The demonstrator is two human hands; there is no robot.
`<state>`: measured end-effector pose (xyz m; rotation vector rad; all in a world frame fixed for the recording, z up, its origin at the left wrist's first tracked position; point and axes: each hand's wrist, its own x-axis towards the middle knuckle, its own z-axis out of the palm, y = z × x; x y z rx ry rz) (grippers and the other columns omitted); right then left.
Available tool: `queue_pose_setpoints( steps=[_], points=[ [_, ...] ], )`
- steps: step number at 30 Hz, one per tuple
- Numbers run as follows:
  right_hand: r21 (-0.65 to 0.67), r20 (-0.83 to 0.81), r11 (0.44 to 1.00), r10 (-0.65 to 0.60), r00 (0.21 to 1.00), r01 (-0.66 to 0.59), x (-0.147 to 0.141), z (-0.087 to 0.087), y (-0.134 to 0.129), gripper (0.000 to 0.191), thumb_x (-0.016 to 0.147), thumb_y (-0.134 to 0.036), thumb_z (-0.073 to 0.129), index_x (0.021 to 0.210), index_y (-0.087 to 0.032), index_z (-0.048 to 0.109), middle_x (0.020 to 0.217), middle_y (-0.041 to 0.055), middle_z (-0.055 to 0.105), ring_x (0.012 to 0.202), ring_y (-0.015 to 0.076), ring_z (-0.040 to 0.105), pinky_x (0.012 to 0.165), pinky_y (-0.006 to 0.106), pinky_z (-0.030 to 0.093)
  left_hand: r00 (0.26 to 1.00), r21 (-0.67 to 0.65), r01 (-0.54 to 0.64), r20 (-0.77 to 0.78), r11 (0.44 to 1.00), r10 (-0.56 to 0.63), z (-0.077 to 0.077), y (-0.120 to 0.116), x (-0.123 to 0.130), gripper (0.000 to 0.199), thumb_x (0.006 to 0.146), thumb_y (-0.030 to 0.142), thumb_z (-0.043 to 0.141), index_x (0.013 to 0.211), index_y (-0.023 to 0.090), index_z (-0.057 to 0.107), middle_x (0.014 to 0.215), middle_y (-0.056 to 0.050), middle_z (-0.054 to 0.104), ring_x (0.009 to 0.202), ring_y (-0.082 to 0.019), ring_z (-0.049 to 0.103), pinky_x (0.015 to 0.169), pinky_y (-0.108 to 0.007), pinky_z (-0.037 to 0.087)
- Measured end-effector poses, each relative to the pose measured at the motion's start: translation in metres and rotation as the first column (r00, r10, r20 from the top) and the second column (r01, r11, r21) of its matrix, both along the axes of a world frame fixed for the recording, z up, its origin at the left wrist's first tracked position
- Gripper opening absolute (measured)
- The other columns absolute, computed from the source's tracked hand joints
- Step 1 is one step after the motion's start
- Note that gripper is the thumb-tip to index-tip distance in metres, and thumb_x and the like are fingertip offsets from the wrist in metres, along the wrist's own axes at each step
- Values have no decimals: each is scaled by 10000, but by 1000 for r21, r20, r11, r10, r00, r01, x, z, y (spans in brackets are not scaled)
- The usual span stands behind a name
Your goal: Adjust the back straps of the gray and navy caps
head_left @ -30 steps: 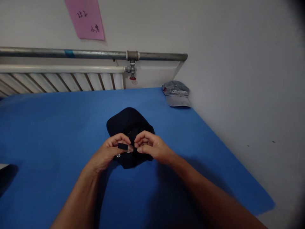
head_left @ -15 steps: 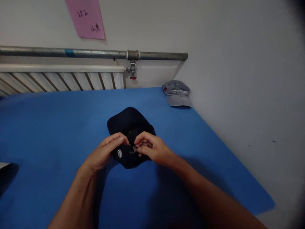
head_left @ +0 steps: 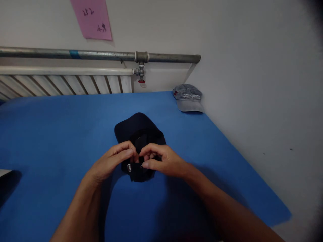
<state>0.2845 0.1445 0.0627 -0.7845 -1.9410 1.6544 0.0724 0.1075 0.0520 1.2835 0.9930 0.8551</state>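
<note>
A dark navy baseball cap (head_left: 135, 126) lies on the blue surface, its brim pointing away from me and its inside partly showing. At its near edge runs the back strap, with a small shiny metal buckle (head_left: 129, 167) on the left part. My left hand (head_left: 114, 161) is curled over the cap's left side, fingertips behind the strap beside the buckle. Opposite it, my right hand (head_left: 166, 160) has thumb and fingers closed around the strap's right part. Parts of the strap and the fingertips inside the cap are hidden.
A grey cap (head_left: 189, 102) with white lettering sits at the far right corner of the blue table (head_left: 63, 134), against the wall. Behind run a white radiator (head_left: 75, 84), a metal pipe (head_left: 106, 54) and a red-handled valve (head_left: 141, 81). A pink paper (head_left: 94, 20) hangs above.
The cap's strap edge has dropped toward me and turned, so the buckle sits slightly lower. My right hand's fingers have spread a little from the thumb; the strap end it pinched is no longer visible.
</note>
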Motion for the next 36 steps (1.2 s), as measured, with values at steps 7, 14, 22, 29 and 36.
queue_pose_setpoints(
  steps=[7, 14, 22, 29, 36],
  points=[
    [10, 102, 994, 110, 989, -111, 5, -2, 7, 285, 688, -216, 738, 967, -203, 679, 878, -7, 619, 827, 131, 584, 758, 274, 460, 992, -1, 60, -111, 998, -59, 5, 0, -7, 305, 839, 489, 579, 862, 191, 643, 799, -14, 610, 761, -153, 529, 693, -275, 407],
    [-6, 120, 995, 97, 988, -97, 3, -3, 6, 156, 732, -241, 716, 873, -181, 687, 860, 3, 648, 806, 132, 608, 748, 272, 468, 982, 19, 69, -178, 997, -64, 8, 0, -9, 283, 836, 464, 578, 856, 191, 649, 776, -7, 589, 740, -148, 514, 683, -272, 413],
    [-149, 22, 985, 86, 996, -81, 9, -5, 10, 198, 717, -99, 587, 892, -183, 623, 737, -40, 573, 637, 75, 498, 599, 217, 397, 953, -117, 180, -225, 977, -202, 13, -2, -9, 215, 804, 325, 631, 993, 238, 687, 881, -2, 641, 766, -146, 552, 683, -262, 439],
    [-186, -60, 980, 65, 996, -75, 7, -8, 10, 154, 721, -139, 627, 864, -178, 586, 741, -34, 592, 658, 86, 556, 620, 234, 437, 976, -120, 122, -166, 985, -141, 3, -1, 0, 150, 748, 318, 707, 870, 232, 724, 729, 19, 642, 638, -120, 524, 627, -254, 422],
    [-195, -40, 979, 51, 998, -58, 10, -6, 9, 131, 748, -136, 590, 873, -176, 584, 742, -27, 604, 691, 100, 595, 640, 246, 448, 979, -107, 71, -185, 992, -90, 5, -1, 1, 161, 784, 342, 667, 758, 184, 684, 675, 24, 566, 616, -106, 465, 588, -230, 362]
  ],
)
